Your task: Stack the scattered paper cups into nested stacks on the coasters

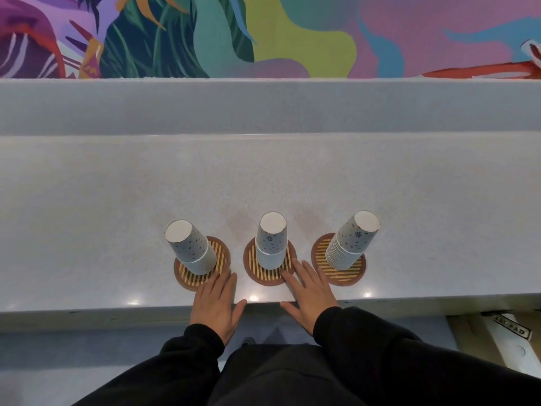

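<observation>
Here, at the lower right of the frame, a white label (512, 328) on a cardboard box (465, 332) shows letters that seem to end in "PAD"; the rest is too blurred to read. A small round mark sits near the top of the middle and right stacks, too small to make out.

Three stacks of paper cups stand upside down in a row at the lower centre of the frame, on a pale speckled counter (263, 177). The cups are grey-blue with small dark dots, white bases facing up and white rims bunched at the bottom. The left stack (190, 249) stands on the left coaster (187, 281), the middle stack (271, 241) on the middle coaster (257, 271), and the right stack (352, 241) on the right coaster (348, 275). Each coaster is round, brown-rimmed and striped yellow.

The left hand (216, 303) lies flat at the counter's near edge, fingers straight, tips at the left coaster's near rim, holding nothing. The right hand (311, 294) lies likewise, fingers spread, tips on the middle coaster's near right rim, gripping nothing. Black sleeves (366, 332) cover both arms. A bright painted wall (263, 33) fills the top of the frame.
</observation>
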The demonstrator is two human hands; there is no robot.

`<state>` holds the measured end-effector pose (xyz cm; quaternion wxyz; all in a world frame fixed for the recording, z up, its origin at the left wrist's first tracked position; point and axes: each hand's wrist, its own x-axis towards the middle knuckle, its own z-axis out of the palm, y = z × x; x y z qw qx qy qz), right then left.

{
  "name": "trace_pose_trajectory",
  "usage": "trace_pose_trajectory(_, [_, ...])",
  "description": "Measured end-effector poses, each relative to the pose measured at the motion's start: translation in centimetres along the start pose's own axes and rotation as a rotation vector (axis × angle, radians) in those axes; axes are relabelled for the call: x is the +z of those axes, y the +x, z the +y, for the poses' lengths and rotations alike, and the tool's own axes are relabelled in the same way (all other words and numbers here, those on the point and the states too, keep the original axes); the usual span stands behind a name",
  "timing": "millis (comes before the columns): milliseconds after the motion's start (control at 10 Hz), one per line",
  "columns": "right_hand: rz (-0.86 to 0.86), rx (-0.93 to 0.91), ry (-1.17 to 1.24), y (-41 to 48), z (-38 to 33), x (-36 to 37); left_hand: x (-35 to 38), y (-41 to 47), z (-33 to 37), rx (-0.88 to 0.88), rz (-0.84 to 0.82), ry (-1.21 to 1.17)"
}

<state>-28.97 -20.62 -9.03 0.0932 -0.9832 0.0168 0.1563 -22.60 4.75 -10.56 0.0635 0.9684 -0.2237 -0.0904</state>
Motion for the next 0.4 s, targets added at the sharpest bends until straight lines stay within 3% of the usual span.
trace_pose_trajectory(300, [-0.001,-0.014,0.028,-0.3,-0.2,-0.9,-1.1,-0.3,0.5,0.030,0.017,-0.027])
trace_pose_trajectory(400, [0.071,-0.066,0.108,-1.1,-0.5,-2.8,-4.0,0.3,1.6,0.107,0.140,-0.179])
